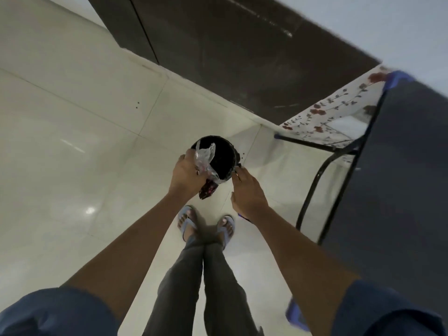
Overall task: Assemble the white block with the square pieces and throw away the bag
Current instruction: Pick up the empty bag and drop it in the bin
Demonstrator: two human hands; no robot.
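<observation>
Bag held over the bin

The left hand (pixel 185 174) has its grip closed on a crumpled clear plastic bag (pixel 205 157), held above the near-left rim of a black bin (pixel 224 157) on the tiled floor (pixel 72 132). The right hand (pixel 247 190) hangs released just right of the bin, fingers relaxed. A table (pixel 400 146) with a floral cloth (pixel 339 110) stands right.

This looks like a room in a home: glossy pale floor tiles (pixel 72 146), a dark wooden door (pixel 218 49), a flowered cloth (pixel 339 112) draped over a metal-framed surface, and a small black bin (pixel 223 163).
</observation>
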